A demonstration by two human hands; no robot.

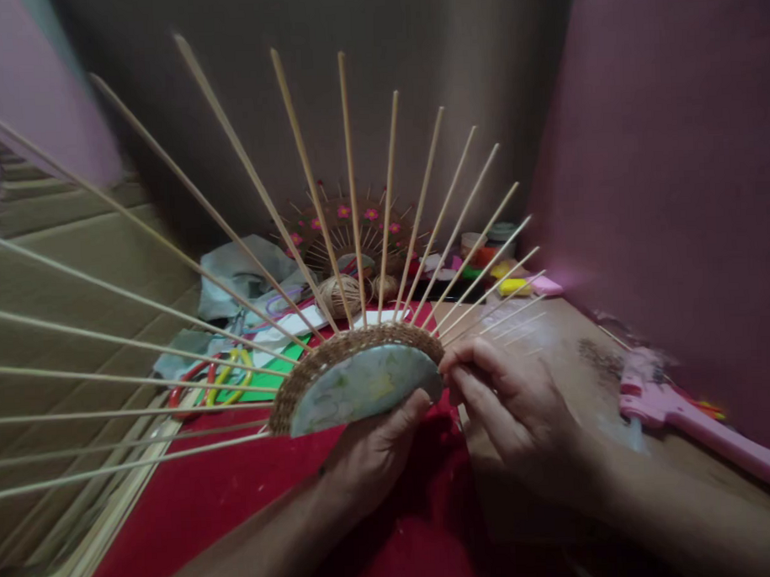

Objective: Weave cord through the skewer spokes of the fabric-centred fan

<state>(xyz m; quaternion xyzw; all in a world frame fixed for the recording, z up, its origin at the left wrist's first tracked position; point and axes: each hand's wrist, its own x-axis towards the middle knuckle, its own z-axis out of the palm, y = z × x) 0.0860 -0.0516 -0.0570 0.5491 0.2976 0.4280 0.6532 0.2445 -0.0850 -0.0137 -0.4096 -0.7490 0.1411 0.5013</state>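
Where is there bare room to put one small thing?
Bare: brown board between right hand and pink glue gun, dark specks aside; red surface between pale strips and left forearm. Crowded: behind the woven half-disc, with twine ball and green sheet.

Behind the half-round patterned base [363, 386], most fingers of the left hand [393, 427] are hidden. The right end of the woven rim [361, 338] is covered by the right hand [515, 397]; a thin strand may be pinched there, too small to be confirmed. Lower-left wooden sticks [129, 465] and the pink glue gun [686, 413] are cut off at opposite edges. The flowered fan [371, 214] is partly blocked.
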